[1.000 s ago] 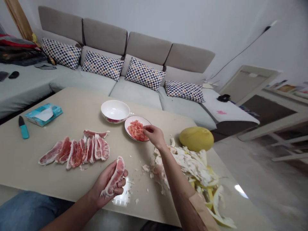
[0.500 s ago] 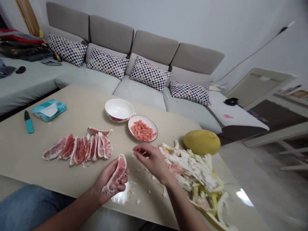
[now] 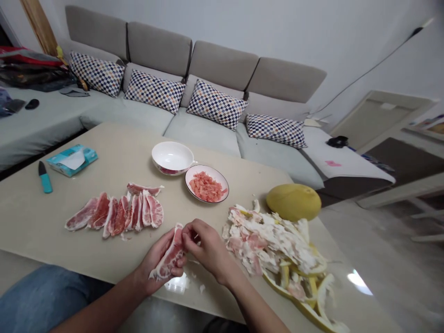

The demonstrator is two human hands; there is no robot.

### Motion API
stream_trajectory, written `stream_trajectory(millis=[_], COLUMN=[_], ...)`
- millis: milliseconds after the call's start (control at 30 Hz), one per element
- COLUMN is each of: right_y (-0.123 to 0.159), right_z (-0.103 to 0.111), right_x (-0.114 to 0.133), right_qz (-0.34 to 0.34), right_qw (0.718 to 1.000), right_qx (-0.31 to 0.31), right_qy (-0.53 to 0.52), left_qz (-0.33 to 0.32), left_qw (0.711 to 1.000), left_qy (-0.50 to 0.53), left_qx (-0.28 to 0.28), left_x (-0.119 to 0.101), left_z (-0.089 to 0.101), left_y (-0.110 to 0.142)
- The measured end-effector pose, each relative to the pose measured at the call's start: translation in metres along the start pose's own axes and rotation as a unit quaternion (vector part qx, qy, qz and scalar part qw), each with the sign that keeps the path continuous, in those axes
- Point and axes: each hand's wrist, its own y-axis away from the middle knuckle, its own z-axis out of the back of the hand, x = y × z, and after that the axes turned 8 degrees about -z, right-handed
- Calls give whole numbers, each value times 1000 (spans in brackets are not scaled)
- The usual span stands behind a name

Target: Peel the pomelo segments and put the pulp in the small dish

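A pink pomelo segment point(image 3: 170, 258) with white membrane rests in my left hand point(image 3: 154, 261), whose fingers wrap round it. My right hand point(image 3: 204, 245) pinches at the upper edge of that segment; its fingertips touch it, and any bit of membrane between them is too small to make out. Several more pomelo segments point(image 3: 120, 215) lie in a row to the left. Beyond my hands stands a plate point(image 3: 222, 178) of peeled pomelo flesh point(image 3: 207, 186). On the right is a heap of white and yellow peel point(image 3: 277, 240).
A white bowl point(image 3: 172, 155) touches the plate's far left side. A whole yellow pomelo point(image 3: 294, 202) sits behind the peel heap. At the far left lie a teal-handled knife point(image 3: 45, 180) and a tissue pack point(image 3: 72, 160). A grey sofa point(image 3: 204, 132) borders the table's far side.
My right hand has moved left from beside the peel heap to the segment and now touches its upper edge. My left hand keeps holding the segment. The view has shifted slightly.
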Motion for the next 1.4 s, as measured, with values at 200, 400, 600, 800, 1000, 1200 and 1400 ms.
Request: stream_trajectory(millis=[200,400,600,800,1000,1200,1400], right_y=[-9,-55,-96,-85,-35,14,27], right_z=[4,27,52,57,39,16,2], right_x=[-16,-52,-94,-95,-66,-28,-2], right_qz=[-64,-54,-80,-89,-70,-122,-123], right_qw=[994,984,964,953,982,983,984], right_qx=[-44,-170,-236,-254,-167,-72,-53], right_qy=[-82,-19,97,140,49,-120,-119], left_qz=[4,14,-11,-101,-135,-152,-205], left_qw=[1000,1000,1000,992,984,975,934], left_qy=[12,14,-12,-72,-112,-161,-293], left_qx=[-4,13,7,19,24,7,-23], left_x=[-5,-2,0,3,6,11,14], left_z=[4,8,11,7,7,2,1], left_y=[-4,-4,-6,-3,-2,0,5])
